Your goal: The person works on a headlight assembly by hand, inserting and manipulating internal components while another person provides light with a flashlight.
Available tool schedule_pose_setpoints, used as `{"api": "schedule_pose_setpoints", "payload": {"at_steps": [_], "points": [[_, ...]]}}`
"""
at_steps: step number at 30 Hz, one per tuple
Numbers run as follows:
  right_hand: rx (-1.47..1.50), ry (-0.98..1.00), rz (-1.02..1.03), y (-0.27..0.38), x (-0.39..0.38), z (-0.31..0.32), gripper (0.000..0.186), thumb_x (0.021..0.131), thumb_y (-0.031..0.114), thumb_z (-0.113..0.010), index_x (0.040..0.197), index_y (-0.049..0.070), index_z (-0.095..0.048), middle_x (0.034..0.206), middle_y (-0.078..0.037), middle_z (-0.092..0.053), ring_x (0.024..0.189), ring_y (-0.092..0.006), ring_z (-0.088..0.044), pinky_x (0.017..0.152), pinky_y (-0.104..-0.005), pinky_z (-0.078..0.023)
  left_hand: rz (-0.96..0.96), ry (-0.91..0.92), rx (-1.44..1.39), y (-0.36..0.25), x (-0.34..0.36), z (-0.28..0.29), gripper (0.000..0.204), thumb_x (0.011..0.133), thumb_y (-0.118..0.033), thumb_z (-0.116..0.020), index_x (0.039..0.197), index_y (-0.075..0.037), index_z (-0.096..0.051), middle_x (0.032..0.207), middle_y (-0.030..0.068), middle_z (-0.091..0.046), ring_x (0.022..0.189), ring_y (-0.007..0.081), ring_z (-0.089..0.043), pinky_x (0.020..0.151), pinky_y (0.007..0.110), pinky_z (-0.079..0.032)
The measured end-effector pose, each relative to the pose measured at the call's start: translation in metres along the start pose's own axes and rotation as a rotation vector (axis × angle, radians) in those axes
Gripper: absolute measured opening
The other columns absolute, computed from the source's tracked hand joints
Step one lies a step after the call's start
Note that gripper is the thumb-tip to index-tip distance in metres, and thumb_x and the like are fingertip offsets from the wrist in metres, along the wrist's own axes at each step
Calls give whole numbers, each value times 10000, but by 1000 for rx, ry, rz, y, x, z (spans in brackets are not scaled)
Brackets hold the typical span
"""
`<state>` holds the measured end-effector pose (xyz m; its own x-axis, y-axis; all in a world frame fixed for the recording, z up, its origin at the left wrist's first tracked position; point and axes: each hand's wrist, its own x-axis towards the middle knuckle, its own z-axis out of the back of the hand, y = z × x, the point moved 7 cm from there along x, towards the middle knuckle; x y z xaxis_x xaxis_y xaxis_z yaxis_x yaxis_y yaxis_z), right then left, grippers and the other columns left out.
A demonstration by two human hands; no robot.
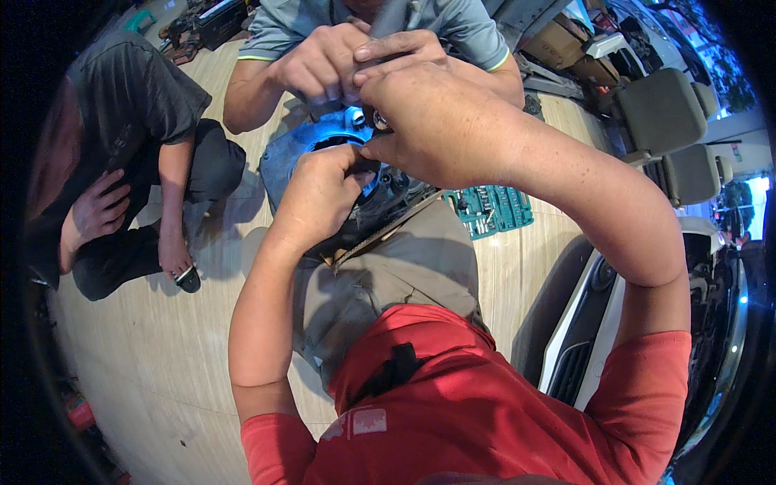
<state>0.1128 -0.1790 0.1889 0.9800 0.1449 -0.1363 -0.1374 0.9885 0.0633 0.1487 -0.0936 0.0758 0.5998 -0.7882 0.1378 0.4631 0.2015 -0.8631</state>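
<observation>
A grey metal housing (280, 162) with a round, blue-lit opening sits between me and a person facing me. At its near side, my left hand (323, 194) is closed, fingertips pinched by a small dark part I cannot make out. My right hand (440, 125) reaches over the housing, fingers curled round something mostly hidden. It is right up against the facing person's hands (323, 65), which are closed beside a grey rod-like piece (391, 18). A dark assembly with hoses or fittings (396, 184) lies under my wrists, against my lap.
Another person in dark clothes (141, 89) crouches on the left. An open teal socket set (493, 212) lies right of my knees. Farther right are a car seat (659, 109) and a white-and-black panel (594, 335). Cardboard boxes (558, 42) stand at the back right.
</observation>
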Motion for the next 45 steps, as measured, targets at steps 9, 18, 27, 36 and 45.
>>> {"api": "schedule_pose_setpoints", "payload": {"at_steps": [9, 18, 27, 36, 45], "points": [[-59, 161, 148, 17, 14, 0, 328, 802, 253, -760, 1016, 13, -693, 910, -209, -679, 875, -354, -684, 739, -438, -524, -172, 18, 118, -12, 0, 9, 189, 824, 12, -664, 1012, 25, -649, 934, 204, -688, 851, 312, -672, 790, 377, -514], [21, 22, 137, 14, 28, 6, 190, 749, 167, -736, 818, -8, -705, 788, -211, -690, 787, -381, -693, 700, -442, -554, -198, -73, 60, 5, -2, 23, 249, 774, 63, -664, 1017, 36, -617, 911, 240, -658, 863, 440, -625, 754, 449, -509], [-101, 103, 228, 19, 29, 14, 125, 778, 131, -684, 817, 20, -726, 834, -203, -702, 818, -372, -705, 703, -446, -568, -113, -456, 480, 4, -68, 20, 421, 780, -257, -783, 1099, -7, -666, 1326, 253, -543, 1262, 471, -462, 1072, 534, -344], [-259, 109, 791, 54, 12, 14, 97, 796, 164, -655, 797, 67, -663, 734, -137, -672, 715, -353, -685, 626, -452, -558, -123, -357, 588, 16, -65, 11, 310, 707, -244, -816, 914, -37, -714, 1359, 179, -545, 1301, 443, -454, 1068, 648, -311], [27, 166, 39, 1, 33, 7, 337, 803, 163, -785, 1089, 34, -663, 824, -129, -696, 764, -290, -695, 673, -385, -537, -121, -371, 580, 14, -68, 12, 262, 689, -257, -812, 765, -29, -708, 1351, 169, -578, 1322, 421, -461, 1076, 637, -335]]}}
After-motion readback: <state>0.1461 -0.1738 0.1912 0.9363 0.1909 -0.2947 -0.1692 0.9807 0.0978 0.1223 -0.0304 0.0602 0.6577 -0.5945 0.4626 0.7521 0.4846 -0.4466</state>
